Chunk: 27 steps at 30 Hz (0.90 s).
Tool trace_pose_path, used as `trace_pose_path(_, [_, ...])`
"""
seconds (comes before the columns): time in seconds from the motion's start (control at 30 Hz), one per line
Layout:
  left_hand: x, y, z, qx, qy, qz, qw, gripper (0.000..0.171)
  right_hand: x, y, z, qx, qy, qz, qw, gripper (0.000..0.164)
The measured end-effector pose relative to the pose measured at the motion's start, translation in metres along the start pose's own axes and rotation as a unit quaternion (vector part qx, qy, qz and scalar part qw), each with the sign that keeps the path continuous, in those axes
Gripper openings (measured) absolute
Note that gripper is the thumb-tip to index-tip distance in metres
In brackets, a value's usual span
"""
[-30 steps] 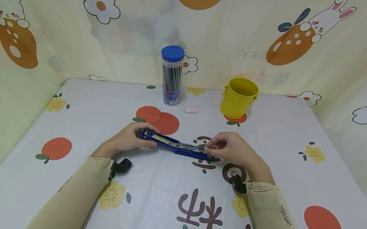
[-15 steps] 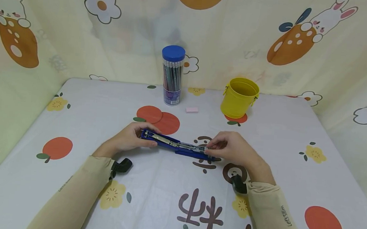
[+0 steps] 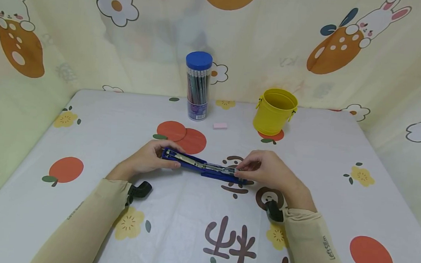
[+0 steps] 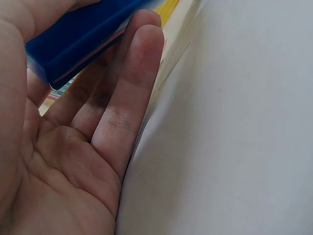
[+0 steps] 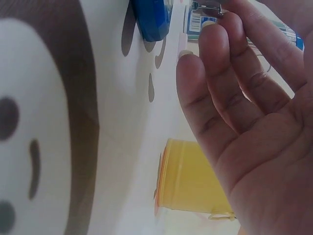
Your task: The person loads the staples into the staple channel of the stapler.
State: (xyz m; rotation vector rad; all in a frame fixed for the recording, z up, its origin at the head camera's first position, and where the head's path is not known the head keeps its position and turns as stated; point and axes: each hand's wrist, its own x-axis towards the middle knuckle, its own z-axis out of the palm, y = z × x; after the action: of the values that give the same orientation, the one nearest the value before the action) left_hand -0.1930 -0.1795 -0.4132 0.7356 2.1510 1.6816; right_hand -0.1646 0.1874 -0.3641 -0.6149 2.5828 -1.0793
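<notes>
A blue stapler (image 3: 204, 166) lies opened out nearly straight over the middle of the table, its metal inner parts facing up. My left hand (image 3: 152, 156) grips its left arm, thumb in front and fingers behind. The left wrist view shows that blue arm (image 4: 78, 41) close above my curled fingers. At the stapler's right end, my right hand (image 3: 263, 170) pinches a silvery metal part between thumb and index finger. In the right wrist view a bit of this metal (image 5: 208, 7) shows at the fingertips; I cannot tell whether it is the rail or loose staples.
Behind the stapler stand a clear tub of pencils (image 3: 197, 85) with a blue lid and a yellow bucket (image 3: 272, 115). Between them lies a pink eraser (image 3: 220, 126). A patterned curtain (image 3: 146, 53) rises along the table's back edge.
</notes>
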Motion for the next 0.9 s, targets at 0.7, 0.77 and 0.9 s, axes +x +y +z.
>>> trace_pose_path(0.7, [0.0011, 0.0008, 0.0005, 0.003, 0.001, -0.010, 0.9999, 0.037, -0.0022, -0.0044, -0.0028, 0.013, -0.006, 0.013, 1.000, 0.012])
trace_pose_path(0.77, [0.0010, 0.0007, 0.0004, 0.002, 0.001, -0.008, 1.0000, 0.037, -0.0015, -0.0043, -0.0025, 0.013, -0.006, 0.005, 1.000, 0.011])
trace_pose_path(0.9, [0.0007, 0.0002, 0.0001, -0.002, -0.001, -0.003, 1.0000, 0.037, -0.0008, -0.0037, -0.0021, 0.015, -0.008, 0.008, 1.000, 0.012])
